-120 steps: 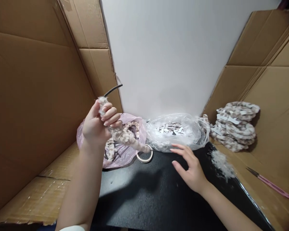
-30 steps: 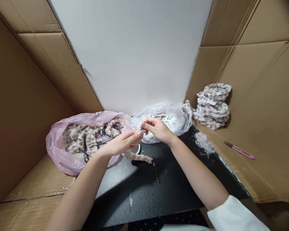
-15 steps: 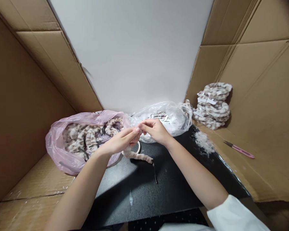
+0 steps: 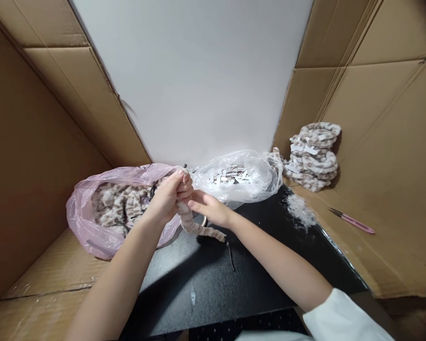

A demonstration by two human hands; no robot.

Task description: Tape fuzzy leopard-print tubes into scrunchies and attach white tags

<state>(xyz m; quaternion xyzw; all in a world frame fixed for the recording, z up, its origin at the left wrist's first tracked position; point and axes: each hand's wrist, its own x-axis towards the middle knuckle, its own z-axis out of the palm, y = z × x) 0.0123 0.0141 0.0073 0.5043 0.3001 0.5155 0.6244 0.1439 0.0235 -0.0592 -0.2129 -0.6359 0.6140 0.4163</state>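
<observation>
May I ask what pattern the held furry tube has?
The furry tube is pale with brownish patches, seen in the head view.

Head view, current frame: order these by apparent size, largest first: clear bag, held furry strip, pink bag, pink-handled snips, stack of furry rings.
1. Pink bag, partly hidden by the left hand
2. Clear bag
3. Stack of furry rings
4. Held furry strip, visible part only
5. Pink-handled snips

Cardboard walls (image 4: 386, 156), a black worktop (image 4: 255, 284), snips (image 4: 351, 220) and fluff (image 4: 301, 211) suggest a small workshop.
</observation>
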